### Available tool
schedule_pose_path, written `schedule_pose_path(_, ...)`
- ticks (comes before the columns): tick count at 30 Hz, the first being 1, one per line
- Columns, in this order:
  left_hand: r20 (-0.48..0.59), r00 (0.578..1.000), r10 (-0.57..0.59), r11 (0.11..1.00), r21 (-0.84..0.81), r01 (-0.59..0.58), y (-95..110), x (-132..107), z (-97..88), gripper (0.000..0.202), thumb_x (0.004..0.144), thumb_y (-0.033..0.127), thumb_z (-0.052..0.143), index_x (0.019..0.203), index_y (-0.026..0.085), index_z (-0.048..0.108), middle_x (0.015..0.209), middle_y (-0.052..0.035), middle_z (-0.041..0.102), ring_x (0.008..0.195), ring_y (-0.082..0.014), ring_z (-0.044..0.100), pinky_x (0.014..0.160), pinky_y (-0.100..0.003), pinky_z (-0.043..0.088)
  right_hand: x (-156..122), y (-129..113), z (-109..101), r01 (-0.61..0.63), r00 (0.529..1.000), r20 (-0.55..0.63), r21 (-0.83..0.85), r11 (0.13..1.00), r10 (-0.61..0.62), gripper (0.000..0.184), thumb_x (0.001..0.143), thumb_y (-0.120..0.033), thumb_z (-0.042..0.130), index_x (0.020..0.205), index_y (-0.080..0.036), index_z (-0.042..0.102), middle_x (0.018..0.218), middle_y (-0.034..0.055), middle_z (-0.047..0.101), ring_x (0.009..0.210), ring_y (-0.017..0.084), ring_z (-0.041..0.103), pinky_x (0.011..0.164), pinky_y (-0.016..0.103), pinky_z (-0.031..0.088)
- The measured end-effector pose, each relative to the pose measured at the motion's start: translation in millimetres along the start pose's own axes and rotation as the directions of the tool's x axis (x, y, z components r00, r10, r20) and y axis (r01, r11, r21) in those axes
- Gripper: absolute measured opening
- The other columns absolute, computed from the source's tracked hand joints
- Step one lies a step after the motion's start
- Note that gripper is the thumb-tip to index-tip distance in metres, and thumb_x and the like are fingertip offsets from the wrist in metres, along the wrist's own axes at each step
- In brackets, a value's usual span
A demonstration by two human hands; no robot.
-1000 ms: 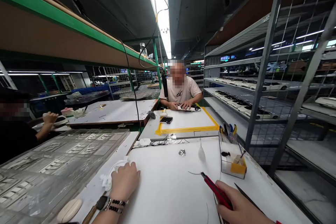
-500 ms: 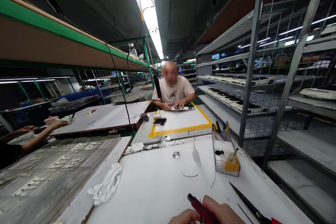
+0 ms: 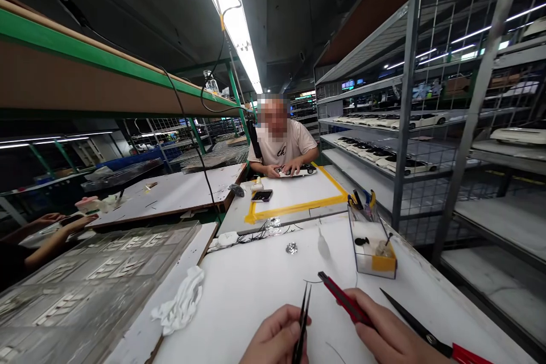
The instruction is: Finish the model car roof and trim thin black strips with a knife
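At the bottom of the view my left hand [image 3: 276, 339] is closed round black tweezers [image 3: 303, 318] whose tips point up and away from me. Beside it my right hand [image 3: 390, 335] grips a red and black utility knife [image 3: 343, 299] that angles up to the left. Both hands hover over the white worktable [image 3: 256, 284]. A crumpled white cloth [image 3: 181, 302] lies to the left of my left hand. Scissors with a red handle [image 3: 426, 331] lie on the table just right of my right hand.
A clear plastic box [image 3: 372, 242] with pens and a yellow piece stands ahead on the right. A person in a white shirt [image 3: 285, 145] sits opposite with a model car. Clear trays [image 3: 85, 284] lie left; metal shelving [image 3: 405, 125] with model cars stands right. Another person's hands [image 3: 55, 224] show far left.
My left hand left the white cloth, dropped out of view, and now holds tweezers beside my right hand. The knife stayed in my right hand. The view shifted slightly left.
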State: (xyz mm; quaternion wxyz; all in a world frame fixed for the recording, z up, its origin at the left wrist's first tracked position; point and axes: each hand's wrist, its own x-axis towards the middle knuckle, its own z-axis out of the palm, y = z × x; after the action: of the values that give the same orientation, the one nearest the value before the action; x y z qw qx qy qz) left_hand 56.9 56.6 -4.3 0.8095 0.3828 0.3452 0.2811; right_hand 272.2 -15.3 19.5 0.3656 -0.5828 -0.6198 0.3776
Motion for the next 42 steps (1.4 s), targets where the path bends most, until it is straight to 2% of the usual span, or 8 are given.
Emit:
schedule_pose_path(2, -0.028, 1.000, 0.012, 0.998, -0.056, -0.013, 7, -3, 2.1, 0.040, 0.059, 0.040, 0.082, 0.083, 0.015, 0.061, 0.059, 0.0025, 0.048, 0.046, -0.0065, 0.043, 0.046, -0.018, 0.033, 0, -3, -2, 0.039, 0.999, 0.036, -0.005, 0.999, -0.039, 0.035, 0.083, -0.043, 0.042, 0.106, -0.022, 0.057, 0.091, 0.0075, 0.064, 0.085, 0.022, 0.059, 0.074, 0.028, 0.047)
schedule_pose_path(5, 0.004, 0.999, 0.045, 0.997, -0.063, -0.045, 12, -3, 1.4, 0.039, 0.062, 0.041, 0.080, 0.081, 0.014, 0.060, 0.062, 0.0021, 0.050, 0.039, -0.0050, 0.042, 0.040, -0.018, 0.029, 0, -4, 0, 0.070, 0.992, 0.101, -0.004, 0.998, -0.070, 0.040, 0.085, -0.048, 0.037, 0.108, -0.022, 0.057, 0.077, 0.0060, 0.064, 0.069, 0.020, 0.060, 0.062, 0.027, 0.047)
schedule_pose_path(9, 0.076, 0.994, 0.080, 0.997, -0.008, -0.080, 10, -1, -4.3, 0.035, 0.068, 0.041, 0.074, 0.079, 0.014, 0.056, 0.063, 0.0019, 0.052, 0.033, -0.0035, 0.040, 0.036, -0.018, 0.022, 1, 0, 3, 0.011, 0.998, 0.060, -0.080, 0.997, -0.006, 0.039, 0.090, -0.050, 0.032, 0.094, -0.021, 0.058, 0.064, 0.0026, 0.059, 0.060, 0.017, 0.056, 0.058, 0.025, 0.043)
schedule_pose_path(12, 0.101, 0.989, 0.106, 0.992, 0.063, -0.113, 11, -3, -3.7, 0.030, 0.074, 0.039, 0.069, 0.079, 0.013, 0.056, 0.064, 0.0016, 0.051, 0.034, -0.0032, 0.040, 0.037, -0.019, 0.022, 0, 1, 2, 0.025, 0.998, 0.068, -0.177, 0.984, -0.013, 0.036, 0.091, -0.049, 0.035, 0.085, -0.021, 0.056, 0.066, 0.0007, 0.058, 0.061, 0.014, 0.054, 0.059, 0.024, 0.040)
schedule_pose_path(19, 0.122, 0.987, 0.101, 0.980, 0.159, -0.120, 24, -14, 3.4, 0.023, 0.082, 0.034, 0.061, 0.085, 0.012, 0.056, 0.062, 0.0035, 0.047, 0.037, -0.0026, 0.038, 0.042, -0.020, 0.025, -6, -1, -4, 0.126, 0.991, 0.005, -0.288, 0.949, -0.130, 0.029, 0.094, -0.044, 0.037, 0.088, -0.023, 0.056, 0.074, 0.0001, 0.063, 0.064, 0.015, 0.057, 0.058, 0.026, 0.041)
schedule_pose_path(28, 0.206, 0.975, 0.081, 0.979, 0.168, -0.116, 27, -15, -1.5, 0.019, 0.088, 0.032, 0.056, 0.087, 0.013, 0.057, 0.067, 0.0026, 0.049, 0.037, -0.0006, 0.035, 0.046, -0.022, 0.024, -8, 14, -5, 0.310, 0.919, -0.065, -0.491, 0.814, -0.389, 0.019, 0.094, -0.034, 0.044, 0.099, -0.022, 0.057, 0.077, 0.0007, 0.064, 0.060, 0.011, 0.056, 0.053, 0.022, 0.042)
schedule_pose_path(37, 0.256, 0.964, 0.071, 0.972, 0.201, -0.124, 30, -18, -2.5, 0.023, 0.085, 0.035, 0.059, 0.089, 0.013, 0.057, 0.054, 0.0069, 0.043, 0.033, -0.0009, 0.028, 0.046, -0.024, 0.020, -7, 13, -6, 0.330, 0.866, -0.108, -0.610, 0.720, -0.488, 0.017, 0.093, -0.031, 0.044, 0.094, -0.019, 0.056, 0.068, -0.0001, 0.061, 0.052, 0.009, 0.051, 0.045, 0.020, 0.036)
schedule_pose_path(42, 0.282, 0.957, 0.072, 0.973, 0.192, -0.130, 31, -19, -2.5, 0.021, 0.087, 0.033, 0.058, 0.090, 0.012, 0.058, 0.055, 0.0062, 0.044, 0.033, -0.0004, 0.030, 0.045, -0.023, 0.019, -8, 11, -4, 0.303, 0.873, -0.112, -0.638, 0.708, -0.474, 0.018, 0.093, -0.031, 0.042, 0.093, -0.018, 0.054, 0.062, -0.0004, 0.057, 0.048, 0.009, 0.047, 0.043, 0.020, 0.032)
